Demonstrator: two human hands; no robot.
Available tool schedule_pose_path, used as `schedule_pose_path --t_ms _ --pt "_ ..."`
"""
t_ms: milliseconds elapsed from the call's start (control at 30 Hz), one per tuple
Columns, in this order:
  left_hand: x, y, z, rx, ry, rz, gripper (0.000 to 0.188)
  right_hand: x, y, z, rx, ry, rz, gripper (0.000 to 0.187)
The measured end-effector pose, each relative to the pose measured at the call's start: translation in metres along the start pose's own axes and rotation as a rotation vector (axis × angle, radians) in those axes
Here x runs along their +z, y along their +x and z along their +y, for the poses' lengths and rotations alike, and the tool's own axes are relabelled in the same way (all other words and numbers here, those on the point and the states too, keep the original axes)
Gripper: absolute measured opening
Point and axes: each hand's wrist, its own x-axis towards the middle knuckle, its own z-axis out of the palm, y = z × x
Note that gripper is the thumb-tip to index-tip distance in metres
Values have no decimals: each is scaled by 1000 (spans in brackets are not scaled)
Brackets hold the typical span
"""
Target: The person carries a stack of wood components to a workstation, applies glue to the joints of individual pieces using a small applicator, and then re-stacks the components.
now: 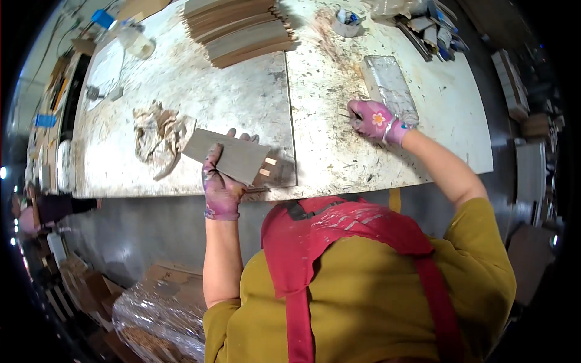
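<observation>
My left hand (223,192), in a stained pink-purple glove, grips a flat grey wooden board (209,147) near the table's front edge, thumb on top and fingertips past the far side. Two pale wooden pegs stick out of the board's right end. To its left a crumpled, stained cloth (156,130) lies by the board's corner. On the right, my right hand (370,118) in a matching glove is closed; whatever its fingers hold, if anything, is hidden. It is beside the near-left side of a grey, wrapped-looking rectangular block (393,85).
A stack of grey-faced wooden boards (242,36) stands at the back. A small can (347,24) and a pile of scraps and tools (433,30) lie back right. A blue-topped bottle (134,41) stands back left. Behind the table's left side, a plastic-wrapped carton (160,302) sits low.
</observation>
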Motion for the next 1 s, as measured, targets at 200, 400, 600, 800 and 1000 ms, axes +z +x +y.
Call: schedule_pose_path --t_ms 200,400,600,800,1000 --pt "-3 36 9 -149 -26 46 42 25 -16 -101 91 1066 168 17" --pt "11 48 24 -228 -3 44 44 11 -2 -151 47 848 360 16" --pt "18 51 29 -220 40 9 44 17 13 -156 -68 655 365 18" --pt "25 49 23 -206 -24 -14 46 32 38 -133 251 641 406 10" --pt "37 52 23 -70 129 -98 53 33 31 -121 166 1199 518 12"
